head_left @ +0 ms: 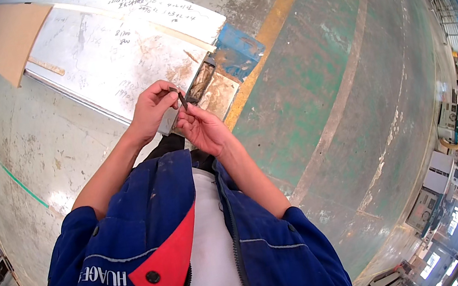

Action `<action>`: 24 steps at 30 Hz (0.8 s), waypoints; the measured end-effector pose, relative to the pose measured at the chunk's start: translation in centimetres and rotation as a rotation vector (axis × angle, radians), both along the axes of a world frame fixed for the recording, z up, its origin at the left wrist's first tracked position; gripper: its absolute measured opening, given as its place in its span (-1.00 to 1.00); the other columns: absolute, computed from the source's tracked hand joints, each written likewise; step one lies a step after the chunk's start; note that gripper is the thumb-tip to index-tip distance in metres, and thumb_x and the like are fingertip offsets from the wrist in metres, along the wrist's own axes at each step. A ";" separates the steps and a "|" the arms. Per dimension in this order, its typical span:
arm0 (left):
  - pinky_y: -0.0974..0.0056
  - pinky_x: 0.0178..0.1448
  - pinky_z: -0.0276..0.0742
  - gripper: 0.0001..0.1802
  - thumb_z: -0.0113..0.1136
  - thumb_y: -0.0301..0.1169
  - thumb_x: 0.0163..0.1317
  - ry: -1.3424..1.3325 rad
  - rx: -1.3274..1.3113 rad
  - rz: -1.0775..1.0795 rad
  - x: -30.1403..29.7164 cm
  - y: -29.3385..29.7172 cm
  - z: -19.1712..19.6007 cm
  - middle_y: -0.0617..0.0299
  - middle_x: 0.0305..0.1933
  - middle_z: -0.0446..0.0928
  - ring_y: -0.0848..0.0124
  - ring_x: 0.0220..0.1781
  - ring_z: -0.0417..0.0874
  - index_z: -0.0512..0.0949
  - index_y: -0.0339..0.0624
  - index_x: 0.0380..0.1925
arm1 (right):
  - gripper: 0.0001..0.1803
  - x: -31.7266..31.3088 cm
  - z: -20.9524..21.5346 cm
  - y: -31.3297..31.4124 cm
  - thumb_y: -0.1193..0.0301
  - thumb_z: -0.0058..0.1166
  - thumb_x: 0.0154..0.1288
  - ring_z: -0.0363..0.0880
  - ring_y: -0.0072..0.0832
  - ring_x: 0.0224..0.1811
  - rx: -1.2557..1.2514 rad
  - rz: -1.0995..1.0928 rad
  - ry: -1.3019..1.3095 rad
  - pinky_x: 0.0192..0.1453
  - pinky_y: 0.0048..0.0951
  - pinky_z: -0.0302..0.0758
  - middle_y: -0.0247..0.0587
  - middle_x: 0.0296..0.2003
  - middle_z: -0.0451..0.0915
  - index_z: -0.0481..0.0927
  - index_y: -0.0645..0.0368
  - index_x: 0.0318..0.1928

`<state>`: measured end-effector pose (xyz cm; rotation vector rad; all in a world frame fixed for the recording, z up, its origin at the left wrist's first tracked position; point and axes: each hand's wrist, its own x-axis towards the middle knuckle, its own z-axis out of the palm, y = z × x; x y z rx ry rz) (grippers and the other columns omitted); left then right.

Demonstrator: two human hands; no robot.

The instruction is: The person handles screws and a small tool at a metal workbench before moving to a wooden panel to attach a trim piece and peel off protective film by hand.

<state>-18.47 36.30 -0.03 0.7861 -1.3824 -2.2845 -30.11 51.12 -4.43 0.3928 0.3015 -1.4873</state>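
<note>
A small, dark, narrow piece (182,100) is held between my two hands, just off the corner of a white table; its exact kind is too small to make out. My left hand (152,108) pinches its upper end between thumb and fingers. On the lower end are the fingertips of my right hand (202,128), whose other fingers curl in toward the palm. Below and beyond the hands lies the white tabletop (104,61), marked with handwriting and scuffs.
A brown board (14,37) lies across the table's far left end, near a short wooden strip (47,66). Right of the table corner stand a blue metal part (239,49) and an open box-like compartment (204,81). A yellow floor line (274,18) runs past them. Machines (430,208) line the far right.
</note>
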 end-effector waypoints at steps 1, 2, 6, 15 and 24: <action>0.38 -0.02 0.60 -0.91 0.21 -0.49 0.54 -0.002 -0.054 -0.012 0.1 -0.1 -0.2 0.24 -0.16 0.73 0.56 -0.21 0.63 0.63 -0.24 -0.06 | -0.74 -0.1 -0.6 0.1 0.35 0.15 0.65 0.85 -0.30 -0.14 -0.031 -0.005 -0.054 -0.03 -0.43 0.85 -0.08 -0.16 0.80 0.68 0.35 -0.02; 0.37 -0.02 0.61 -0.90 0.22 -0.49 0.54 -0.004 -0.108 -0.024 0.1 -0.3 -0.7 0.23 -0.13 0.74 0.55 -0.20 0.64 0.64 -0.25 -0.04 | -0.75 -0.1 -1.2 0.1 0.37 0.12 0.66 0.86 -0.30 -0.14 -0.062 -0.009 -0.108 -0.06 -0.44 0.86 -0.05 -0.14 0.81 0.67 0.35 -0.01; 0.33 -0.06 0.64 -0.84 0.26 -0.49 0.50 -0.336 -0.287 -0.030 1.3 -1.1 -2.2 0.19 -0.05 0.76 0.54 -0.17 0.68 0.69 -0.25 0.01 | -0.83 0.1 -3.1 -0.6 0.45 0.21 0.58 0.83 -0.35 -0.19 0.241 -0.048 0.094 -0.08 -0.44 0.85 -0.12 -0.20 0.78 0.66 0.35 -0.07; 0.17 -0.14 0.65 -0.77 0.33 -0.54 0.34 -0.397 -0.997 -0.017 2.5 0.5 -2.1 0.04 -0.23 0.67 0.12 -0.21 0.76 0.75 -0.17 -0.02 | -0.87 2.1 -1.8 -2.6 0.56 0.21 0.45 0.79 -0.28 -0.22 0.533 -0.052 0.473 -0.05 -0.33 0.85 -0.08 -0.22 0.67 0.59 0.43 -0.13; 0.08 -0.20 0.63 -0.71 0.37 -0.57 0.23 -0.406 -1.340 -0.181 3.0 1.0 -2.0 0.12 -0.29 0.61 0.12 -0.25 0.71 0.79 -0.08 -0.05 | -0.84 2.4 -2.3 -2.7 0.51 0.19 0.47 0.77 -0.30 -0.37 0.531 -0.008 0.556 -0.20 -0.30 0.86 -0.08 -0.30 0.67 0.57 0.42 -0.18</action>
